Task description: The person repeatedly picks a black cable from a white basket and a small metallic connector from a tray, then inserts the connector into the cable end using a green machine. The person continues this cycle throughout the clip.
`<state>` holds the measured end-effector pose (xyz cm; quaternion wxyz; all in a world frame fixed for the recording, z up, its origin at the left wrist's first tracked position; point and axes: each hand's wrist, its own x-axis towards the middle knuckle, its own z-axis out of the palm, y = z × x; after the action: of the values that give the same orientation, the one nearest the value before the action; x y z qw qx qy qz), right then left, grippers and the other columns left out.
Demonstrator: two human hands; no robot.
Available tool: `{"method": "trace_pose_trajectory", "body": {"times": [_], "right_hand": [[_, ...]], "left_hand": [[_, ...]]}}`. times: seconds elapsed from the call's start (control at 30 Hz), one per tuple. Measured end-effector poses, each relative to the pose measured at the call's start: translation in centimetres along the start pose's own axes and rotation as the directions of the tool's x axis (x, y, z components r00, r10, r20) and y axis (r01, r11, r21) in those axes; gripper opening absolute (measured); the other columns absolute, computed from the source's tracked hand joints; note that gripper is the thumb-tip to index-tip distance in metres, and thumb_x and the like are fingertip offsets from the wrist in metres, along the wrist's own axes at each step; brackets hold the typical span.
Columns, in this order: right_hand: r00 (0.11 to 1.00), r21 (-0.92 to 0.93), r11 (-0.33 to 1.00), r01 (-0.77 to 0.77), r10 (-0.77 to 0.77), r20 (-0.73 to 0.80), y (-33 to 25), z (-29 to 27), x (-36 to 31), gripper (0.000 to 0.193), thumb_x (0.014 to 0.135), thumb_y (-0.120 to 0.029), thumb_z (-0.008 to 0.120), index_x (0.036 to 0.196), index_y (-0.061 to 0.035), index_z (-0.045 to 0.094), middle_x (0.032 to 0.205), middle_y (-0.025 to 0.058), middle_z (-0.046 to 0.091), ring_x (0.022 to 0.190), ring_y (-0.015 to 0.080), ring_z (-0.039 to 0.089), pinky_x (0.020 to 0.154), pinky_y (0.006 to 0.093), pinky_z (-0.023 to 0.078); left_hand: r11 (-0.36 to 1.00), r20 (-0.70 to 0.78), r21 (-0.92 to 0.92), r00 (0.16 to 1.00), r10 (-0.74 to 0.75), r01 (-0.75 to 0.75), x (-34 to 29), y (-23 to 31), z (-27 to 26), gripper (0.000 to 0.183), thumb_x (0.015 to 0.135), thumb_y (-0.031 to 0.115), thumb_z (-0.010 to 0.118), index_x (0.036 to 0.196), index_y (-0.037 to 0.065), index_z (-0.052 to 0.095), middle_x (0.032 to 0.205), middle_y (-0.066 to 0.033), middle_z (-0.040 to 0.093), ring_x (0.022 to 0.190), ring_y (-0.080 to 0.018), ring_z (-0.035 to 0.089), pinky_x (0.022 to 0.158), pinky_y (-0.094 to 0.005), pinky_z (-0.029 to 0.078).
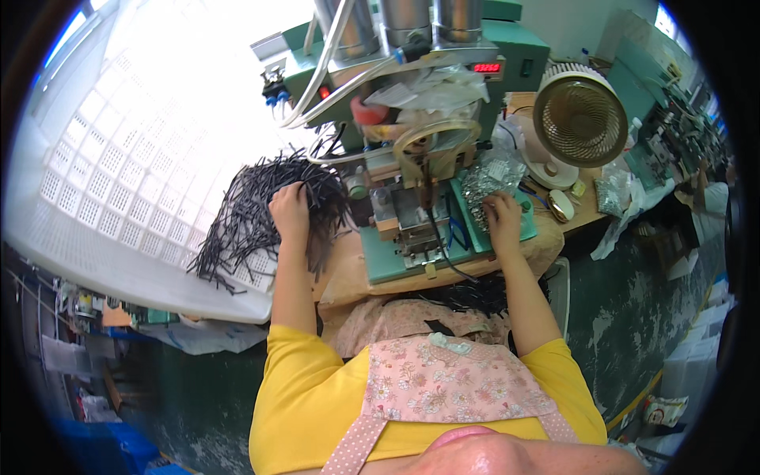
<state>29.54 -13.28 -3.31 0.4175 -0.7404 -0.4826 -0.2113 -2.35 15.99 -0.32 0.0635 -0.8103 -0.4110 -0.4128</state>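
Note:
My left hand [290, 210] rests in a tangled heap of thin black strips [245, 210], its fingers curled closed around some of them. On the other side of a green press machine [396, 261], my right hand [504, 214] reaches down to a heap of small silver metal parts [477, 190] by a clear plastic bag. Its fingers are bent together, and anything between the fingertips is too small to make out. A single black strip [443, 244] hangs out of the press toward me. More black strips [471, 297] lie in front of the worktable, over my lap.
A white perforated plastic crate [95, 174] stands at the left under the heap. Blue-handled pliers [457, 231] lie beside the press. A round fan [580, 123], a computer mouse [561, 204] and another bag of metal parts [611, 194] are at the right.

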Motion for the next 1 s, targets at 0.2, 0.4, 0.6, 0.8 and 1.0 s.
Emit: {"method": "trace_pose_trajectory", "body": {"times": [0.2,0.4,0.6,0.8,1.0], "right_hand": [[1.0,0.092,0.996,0.004,-0.007,0.022,-0.1,0.1,-0.3,0.017,0.081,-0.001,0.066,0.096,-0.0083,0.064,0.096,0.008,0.062,0.089,0.0291,0.057,0.079,0.0386,0.041],[1.0,0.071,0.997,0.015,-0.016,0.011,-0.7,-0.4,-0.2,0.016,0.082,0.0,0.063,0.096,-0.0058,0.063,0.092,0.0084,0.063,0.088,0.0295,0.058,0.077,0.039,0.041],[0.918,0.452,0.8,-0.395,0.366,0.153,-5.8,-1.8,1.0,0.012,0.086,-0.005,0.062,0.098,-0.0028,0.063,0.094,0.0114,0.065,0.091,0.0295,0.061,0.08,0.0362,0.045],[0.973,0.525,0.832,-0.178,0.071,0.218,-10.8,-3.1,3.7,0.013,0.089,-0.005,0.061,0.1,-0.0014,0.063,0.097,0.0083,0.066,0.09,0.0198,0.063,0.081,0.0291,0.047],[0.968,0.595,0.771,-0.228,0.116,0.221,-12.4,-2.9,4.3,0.013,0.085,-0.007,0.065,0.097,-0.0065,0.066,0.094,0.0079,0.066,0.088,0.0262,0.061,0.076,0.0347,0.048]], "left_hand": [[0.807,0.052,-0.516,0.951,-0.306,0.288,-1.1,4.2,-4.9,0.018,0.095,0.018,0.059,0.103,0.004,0.066,0.09,-0.0058,0.068,0.072,-0.0137,0.061,0.064,-0.0269,0.048],[0.436,0.247,-0.812,0.904,-0.348,0.389,-4.5,7.1,-6.1,0.02,0.1,0.019,0.053,0.109,0.003,0.059,0.091,-0.0052,0.067,0.072,-0.0078,0.06,0.062,-0.02,0.049],[0.347,0.302,-0.861,0.922,-0.241,0.373,-5.7,9.5,-6.5,0.028,0.102,0.02,0.046,0.121,0.001,0.055,0.104,-0.0084,0.064,0.088,-0.0131,0.064,0.075,-0.0242,0.053],[0.339,0.177,-0.914,0.971,-0.16,0.222,-4.3,12.8,-7.5,0.03,0.103,0.017,0.044,0.123,-0.002,0.054,0.113,-0.0117,0.061,0.101,-0.0191,0.064,0.082,-0.0268,0.053],[0.42,-0.034,-0.907,0.999,-0.014,-0.025,-2.9,16.2,-10.6,0.02,0.099,0.008,0.049,0.11,-0.005,0.06,0.1,-0.0103,0.066,0.082,-0.0134,0.065,0.068,-0.0226,0.053]]}}
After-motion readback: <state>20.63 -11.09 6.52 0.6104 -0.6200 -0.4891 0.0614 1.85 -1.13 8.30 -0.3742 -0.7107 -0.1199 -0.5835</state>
